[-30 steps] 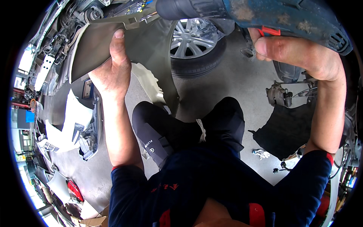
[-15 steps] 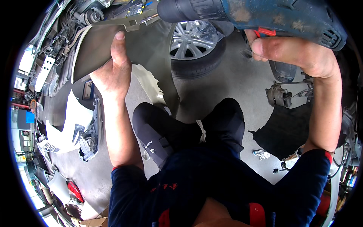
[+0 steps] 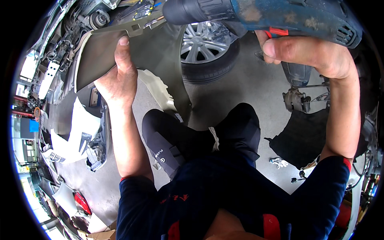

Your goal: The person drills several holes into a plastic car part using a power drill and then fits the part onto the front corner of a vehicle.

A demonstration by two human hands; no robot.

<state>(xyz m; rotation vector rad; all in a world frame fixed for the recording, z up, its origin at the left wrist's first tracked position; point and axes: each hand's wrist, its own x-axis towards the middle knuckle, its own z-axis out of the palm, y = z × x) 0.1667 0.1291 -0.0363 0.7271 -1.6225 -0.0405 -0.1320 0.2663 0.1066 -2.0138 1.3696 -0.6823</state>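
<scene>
Panel: dark olive body panel (image 3: pixel 160 50), upright in front of the person, lower end by the left knee (image 3: pixel 158 120); whether it rests on the floor (image 3: pixel 222 96), cannot tell.
Left hand: left hand (image 3: pixel 119 82) grasps the panel near its left end, thumb flat on the near face, other fingers behind it, out of sight.
Drill: blue and black drill (image 3: pixel 260 14), across the top, nose to the left.
Right hand: right hand (image 3: pixel 312 54) is wrapped around the drill handle, a finger by the red trigger (image 3: pixel 278 31); pressed or not, cannot tell.
Bit: bit (image 3: pixel 159 19) reaches the panel's top flange (image 3: pixel 135 29), just right of a notch; biting or only touching, cannot tell.
Step in hand: looks like drill work on the flange; boring or turning a fastener, cannot tell.
Next move calls for: firm left hold, bit square to its spot, even push, light trigger.
Risk: bit could skid along the thin flange, or the panel could twist; left thumb sits fairly near.
Floor around: wheel (image 3: pixel 199 54) behind the panel, white part (image 3: pixel 85 124) left, black sheet (image 3: pixel 302 134) and glove (image 3: pixel 279 162) right.
</scene>
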